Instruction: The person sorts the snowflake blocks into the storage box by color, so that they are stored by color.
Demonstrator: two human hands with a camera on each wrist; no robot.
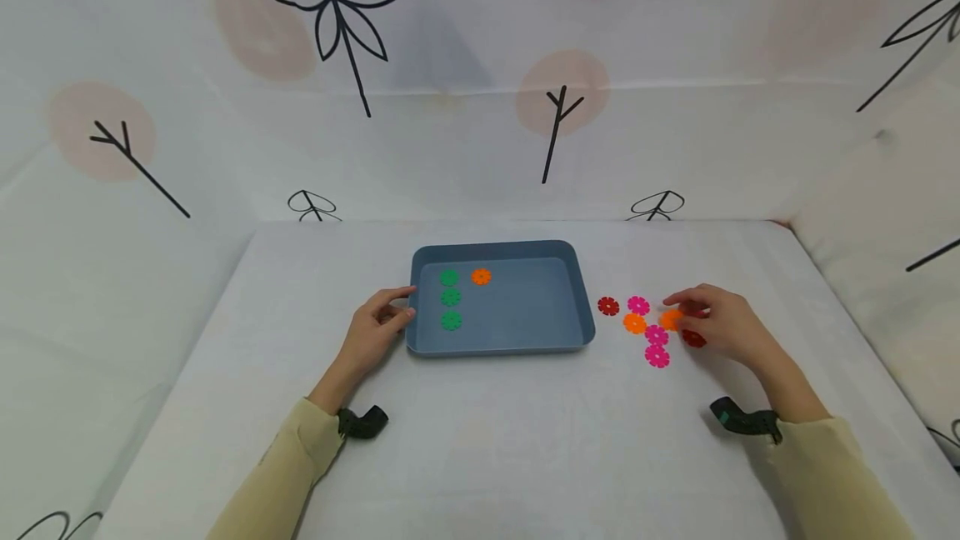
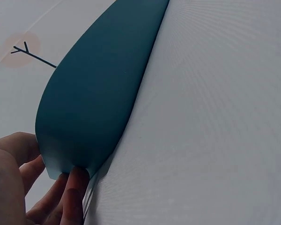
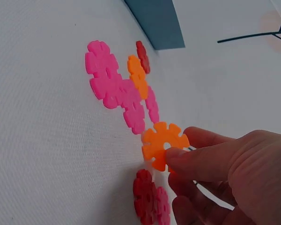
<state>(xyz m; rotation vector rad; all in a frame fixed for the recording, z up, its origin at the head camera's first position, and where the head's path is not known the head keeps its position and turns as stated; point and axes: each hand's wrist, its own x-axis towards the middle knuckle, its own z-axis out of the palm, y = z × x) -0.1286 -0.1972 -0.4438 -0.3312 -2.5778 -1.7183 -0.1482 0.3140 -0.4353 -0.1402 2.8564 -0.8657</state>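
My right hand (image 1: 716,323) pinches an orange flower-shaped disc (image 3: 154,145) between thumb and fingers, just above the cloth right of the tray. Below that hand lie a red disc (image 3: 144,197) and a pink disc (image 3: 163,206), partly covered in the head view. My left hand (image 1: 371,332) touches the left end of the blue-grey tray (image 1: 525,332) with its fingertips, against the outer wall. Inside the tray, three green discs (image 1: 451,297) form a column at the left, with one orange disc (image 1: 481,276) beside the top one.
Between the tray and my right hand lie several loose discs: a red one (image 1: 608,307), an orange one (image 1: 635,323) and pink ones (image 1: 657,357), some touching or overlapping. A white cloth (image 1: 487,440) covers the table. Patterned fabric (image 1: 465,140) rises behind it.
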